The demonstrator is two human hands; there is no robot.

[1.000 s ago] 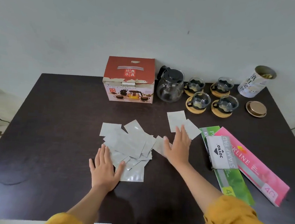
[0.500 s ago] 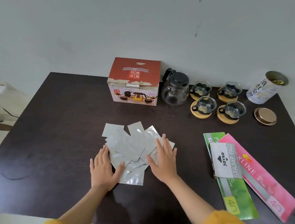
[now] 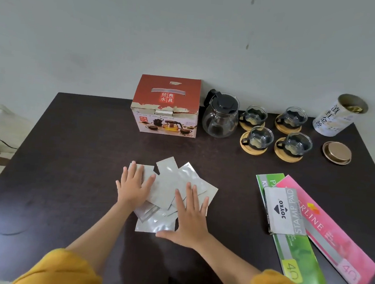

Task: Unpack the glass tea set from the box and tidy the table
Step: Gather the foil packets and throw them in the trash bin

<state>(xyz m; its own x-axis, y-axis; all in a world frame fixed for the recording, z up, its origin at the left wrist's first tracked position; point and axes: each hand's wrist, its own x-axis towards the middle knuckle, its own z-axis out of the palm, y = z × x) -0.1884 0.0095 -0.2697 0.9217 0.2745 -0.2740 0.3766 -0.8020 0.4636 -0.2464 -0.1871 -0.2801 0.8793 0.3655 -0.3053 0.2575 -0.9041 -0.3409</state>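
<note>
The lidless tea tin [image 3: 334, 117] shows gold packets inside, while silver sachets [image 3: 174, 185] are pressed flat under left hand [image 3: 133, 188] and right hand [image 3: 190, 220], fingers straight.

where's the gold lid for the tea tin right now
In the head view the gold lid lies flat at the table's far right, just in front of the open tea tin and right of the four glass cups.
</note>
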